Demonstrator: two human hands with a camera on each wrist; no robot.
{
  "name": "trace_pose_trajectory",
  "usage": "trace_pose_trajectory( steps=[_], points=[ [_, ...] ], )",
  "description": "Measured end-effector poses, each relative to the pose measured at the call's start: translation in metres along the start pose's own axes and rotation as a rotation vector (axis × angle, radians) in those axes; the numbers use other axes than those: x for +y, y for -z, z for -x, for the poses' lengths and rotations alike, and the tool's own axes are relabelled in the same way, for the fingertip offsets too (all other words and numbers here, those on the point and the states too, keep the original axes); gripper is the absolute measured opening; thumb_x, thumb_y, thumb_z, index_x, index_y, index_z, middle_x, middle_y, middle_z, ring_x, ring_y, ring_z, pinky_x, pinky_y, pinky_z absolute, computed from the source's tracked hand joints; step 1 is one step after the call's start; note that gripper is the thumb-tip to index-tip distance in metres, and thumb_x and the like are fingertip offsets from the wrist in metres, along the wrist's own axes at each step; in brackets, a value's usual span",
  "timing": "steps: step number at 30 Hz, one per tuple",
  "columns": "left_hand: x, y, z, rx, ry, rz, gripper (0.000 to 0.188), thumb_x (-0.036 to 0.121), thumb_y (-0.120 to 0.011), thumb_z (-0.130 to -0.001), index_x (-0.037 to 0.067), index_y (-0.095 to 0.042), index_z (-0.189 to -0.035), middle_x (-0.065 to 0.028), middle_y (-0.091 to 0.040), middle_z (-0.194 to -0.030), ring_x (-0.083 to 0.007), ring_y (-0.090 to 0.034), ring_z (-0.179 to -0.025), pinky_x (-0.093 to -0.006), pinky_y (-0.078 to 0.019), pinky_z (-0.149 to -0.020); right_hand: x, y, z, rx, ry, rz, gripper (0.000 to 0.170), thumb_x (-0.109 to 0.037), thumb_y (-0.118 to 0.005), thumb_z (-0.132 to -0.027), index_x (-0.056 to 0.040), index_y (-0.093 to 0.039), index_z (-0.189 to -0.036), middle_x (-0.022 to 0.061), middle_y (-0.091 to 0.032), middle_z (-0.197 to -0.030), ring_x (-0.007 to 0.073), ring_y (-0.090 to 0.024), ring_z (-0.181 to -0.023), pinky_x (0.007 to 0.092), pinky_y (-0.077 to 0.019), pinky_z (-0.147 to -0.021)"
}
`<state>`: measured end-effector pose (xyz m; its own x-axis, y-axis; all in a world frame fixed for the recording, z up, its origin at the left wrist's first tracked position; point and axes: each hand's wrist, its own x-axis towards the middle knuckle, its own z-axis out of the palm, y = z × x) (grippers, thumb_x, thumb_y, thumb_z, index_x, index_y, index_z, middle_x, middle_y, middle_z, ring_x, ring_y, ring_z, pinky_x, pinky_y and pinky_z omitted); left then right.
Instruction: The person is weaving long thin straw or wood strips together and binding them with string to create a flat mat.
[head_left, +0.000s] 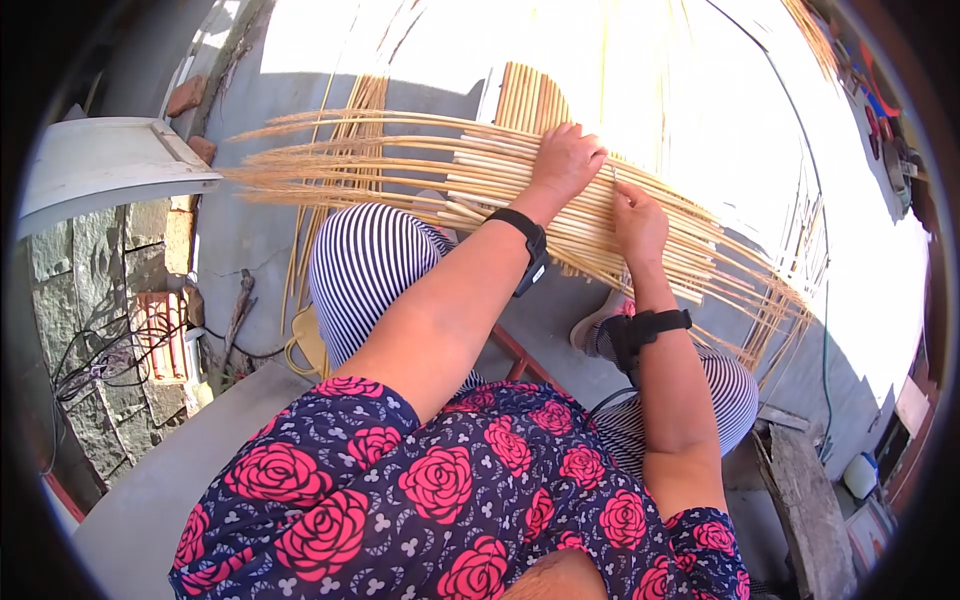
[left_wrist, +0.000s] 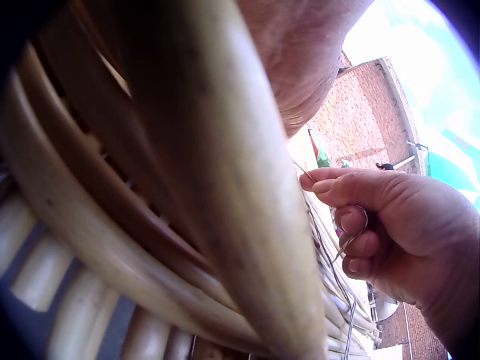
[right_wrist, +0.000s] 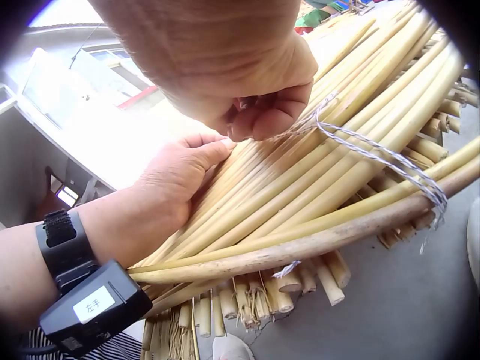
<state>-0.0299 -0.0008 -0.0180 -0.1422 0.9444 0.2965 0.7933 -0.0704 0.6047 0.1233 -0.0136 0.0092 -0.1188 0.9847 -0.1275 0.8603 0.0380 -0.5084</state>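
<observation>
A mat of long pale reed stalks (head_left: 500, 165) lies crosswise over the person's knees. The left hand (head_left: 568, 160) grips stalks at its far edge, with thumb and forefinger close together in the right wrist view. Just right of it, the right hand (head_left: 640, 222) pinches a thin twine (left_wrist: 336, 253), part of which loops round its curled fingers. In the right wrist view, white-and-purple twine (right_wrist: 375, 155) runs from that hand across the stalks and around the near ones. The left fingertips are mostly hidden in the left wrist view.
Loose reeds with feathery tips (head_left: 365, 100) lie at the back left. A white panel (head_left: 115, 165) juts in at the left above stone blocks and tangled cables (head_left: 95, 370). Weathered planks (head_left: 805, 500) lie at lower right. A dark hose (head_left: 815, 170) curves along the right.
</observation>
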Motion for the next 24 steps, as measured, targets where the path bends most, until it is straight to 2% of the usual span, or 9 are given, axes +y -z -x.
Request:
trace_pose_trajectory(
  steps=[5, 8, 11, 14, 17, 20, 24],
  points=[
    [0.0, 0.0, 0.0, -0.011, 0.016, -0.005, 0.013, 0.024, -0.065, -0.078, 0.012, -0.068, -0.077, -0.0058, -0.06, -0.083, -0.0249, -0.055, -0.09, -0.0387, -0.0426, -0.082, 0.0, 0.002, -0.002, -0.026, 0.017, -0.012, 0.025, -0.03, -0.055, -0.086, -0.0167, -0.072, -0.1, 0.013, -0.069, -0.084, 0.0327, -0.066, -0.078, 0.041, -0.0516, -0.072],
    [0.0, 0.001, -0.001, -0.029, 0.018, -0.017, 0.014, 0.025, -0.065, -0.078, 0.012, -0.068, -0.078, -0.0059, -0.06, -0.083, -0.0245, -0.055, -0.091, -0.0389, -0.0425, -0.082, 0.007, -0.005, -0.009, -0.123, -0.107, -0.11, 0.026, -0.028, -0.055, -0.086, -0.0152, -0.071, -0.102, 0.0126, -0.069, -0.083, 0.0322, -0.066, -0.078, 0.0401, -0.0516, -0.072],
    [-0.001, 0.0, 0.0, -0.027, 0.001, -0.024, 0.014, 0.026, -0.065, -0.079, 0.012, -0.068, -0.079, -0.006, -0.06, -0.084, -0.0242, -0.055, -0.092, -0.039, -0.0426, -0.082, 0.009, -0.007, -0.011, -0.144, -0.136, -0.158, 0.028, -0.027, -0.055, -0.086, -0.0152, -0.071, -0.104, 0.012, -0.07, -0.082, 0.031, -0.066, -0.078, 0.0399, -0.0515, -0.072],
    [0.0, 0.002, 0.0, -0.046, 0.009, -0.036, 0.015, 0.027, -0.064, -0.079, 0.012, -0.068, -0.079, -0.0062, -0.061, -0.084, -0.0241, -0.055, -0.092, -0.039, -0.0426, -0.082, -0.022, 0.018, -0.006, -0.287, -0.361, -0.303, 0.028, -0.026, -0.054, -0.086, -0.0146, -0.071, -0.104, 0.0117, -0.07, -0.081, 0.0301, -0.067, -0.078, 0.0397, -0.0515, -0.072],
    [-0.001, 0.0, 0.0, -0.032, -0.014, -0.042, 0.015, 0.027, -0.064, -0.08, 0.012, -0.068, -0.079, -0.0064, -0.061, -0.084, -0.0243, -0.055, -0.092, -0.0391, -0.0426, -0.082, -0.02, 0.009, -0.005, -0.262, -0.404, -0.393, 0.027, -0.027, -0.054, -0.086, -0.0143, -0.071, -0.103, 0.0119, -0.069, -0.08, 0.0301, -0.066, -0.077, 0.0398, -0.0514, -0.072],
    [-0.001, 0.001, 0.0, -0.036, -0.02, -0.047, 0.015, 0.027, -0.064, -0.08, 0.012, -0.068, -0.079, -0.0064, -0.061, -0.085, -0.0244, -0.055, -0.092, -0.0393, -0.0426, -0.082, -0.001, -0.014, -0.005, -0.089, -0.202, -0.173, 0.025, -0.027, -0.055, -0.086, -0.014, -0.07, -0.101, 0.0126, -0.069, -0.079, 0.031, -0.066, -0.075, 0.0408, -0.0511, -0.07],
    [-0.002, 0.001, 0.0, -0.052, -0.02, -0.046, 0.015, 0.026, -0.063, -0.08, 0.013, -0.067, -0.079, -0.0062, -0.061, -0.085, -0.0243, -0.056, -0.092, -0.0393, -0.0427, -0.081, -0.012, -0.006, 0.001, -0.041, -0.119, -0.049, 0.024, -0.028, -0.056, -0.087, -0.0142, -0.07, -0.1, 0.0136, -0.069, -0.079, 0.0321, -0.066, -0.076, 0.042, -0.0507, -0.07]
  ],
)
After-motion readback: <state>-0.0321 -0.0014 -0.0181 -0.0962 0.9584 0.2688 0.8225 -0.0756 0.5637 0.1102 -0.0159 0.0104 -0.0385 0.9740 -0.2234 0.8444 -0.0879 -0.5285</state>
